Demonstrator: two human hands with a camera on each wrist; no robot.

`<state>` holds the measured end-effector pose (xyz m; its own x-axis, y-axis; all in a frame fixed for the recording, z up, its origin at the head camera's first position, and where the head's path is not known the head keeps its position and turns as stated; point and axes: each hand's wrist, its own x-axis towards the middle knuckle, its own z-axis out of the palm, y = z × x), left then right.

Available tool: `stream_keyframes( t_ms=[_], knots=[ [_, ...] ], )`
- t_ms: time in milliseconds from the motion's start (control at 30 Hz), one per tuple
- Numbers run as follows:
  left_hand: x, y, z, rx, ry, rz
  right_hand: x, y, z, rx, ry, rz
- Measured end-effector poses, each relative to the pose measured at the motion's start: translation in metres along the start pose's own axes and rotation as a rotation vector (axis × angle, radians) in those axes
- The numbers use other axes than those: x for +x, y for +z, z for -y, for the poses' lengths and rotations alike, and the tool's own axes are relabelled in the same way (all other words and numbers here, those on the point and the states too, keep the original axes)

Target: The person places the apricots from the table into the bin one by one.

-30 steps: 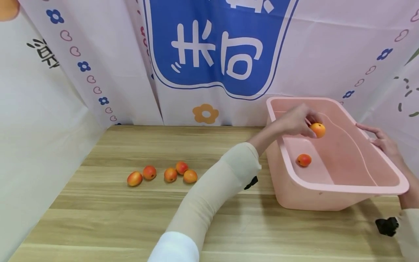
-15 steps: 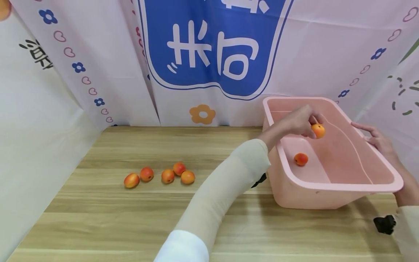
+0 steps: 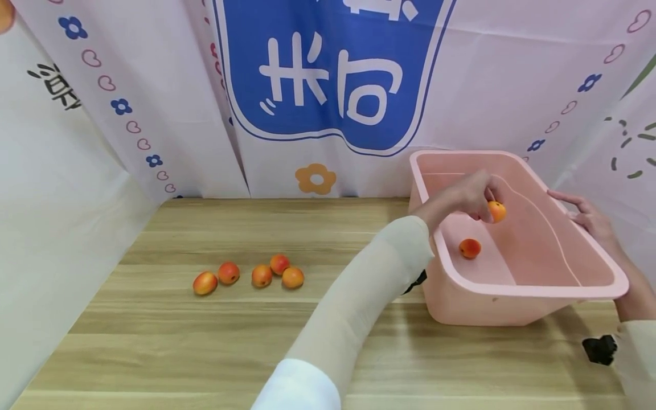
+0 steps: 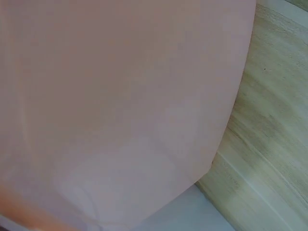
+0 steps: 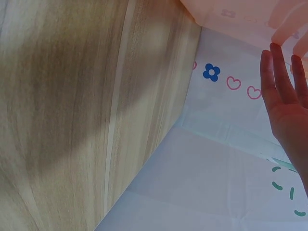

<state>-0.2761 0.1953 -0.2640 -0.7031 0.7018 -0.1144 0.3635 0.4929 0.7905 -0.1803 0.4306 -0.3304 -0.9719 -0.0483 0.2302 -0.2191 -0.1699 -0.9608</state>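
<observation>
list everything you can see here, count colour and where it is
apricots on table: 5, orange-red, in a loose row left of the basin
apricot in basin: 1, orange-red, on the basin floor
held apricot: 1, orange, pinched over the basin
basin: 1, pink, right side of table, tilted
table: 1, light wood
backdrop: 1, white with blue panel, flowers, hearts
left hand: 1, holds the held apricot
right hand: 1, fingers straight against basin's far rim
</observation>
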Motion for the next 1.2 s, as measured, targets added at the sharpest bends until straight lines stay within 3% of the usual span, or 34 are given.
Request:
stream_keyframes(
  t_ms=[200, 433, 700, 1033, 1200],
  knots=[
    [0.0022, 0.0014, 0.0014, 0.033, -0.062, 0.032, 0.0007, 0.0020, -0.0010, 0.008, -0.024, 0.007],
    [0.0046, 0.0010, 0.0007, 0.057, -0.127, 0.020, 0.0032, 0.0024, 0.0004, 0.044, -0.001, 0.017],
    [0.0051, 0.0019, -0.0012, 0.101, -0.145, 0.026, 0.0048, -0.0006, 0.0000, 0.073, -0.012, 0.036],
    [0.0018, 0.0017, -0.0032, 0.166, -0.213, 0.036, 0.0040, -0.0014, -0.0002, 0.092, -0.001, 0.025],
    [0.0024, 0.0026, -0.0018, 0.185, -0.207, 0.032, 0.0031, -0.0029, 0.0000, 0.103, 0.015, 0.027]
  ],
)
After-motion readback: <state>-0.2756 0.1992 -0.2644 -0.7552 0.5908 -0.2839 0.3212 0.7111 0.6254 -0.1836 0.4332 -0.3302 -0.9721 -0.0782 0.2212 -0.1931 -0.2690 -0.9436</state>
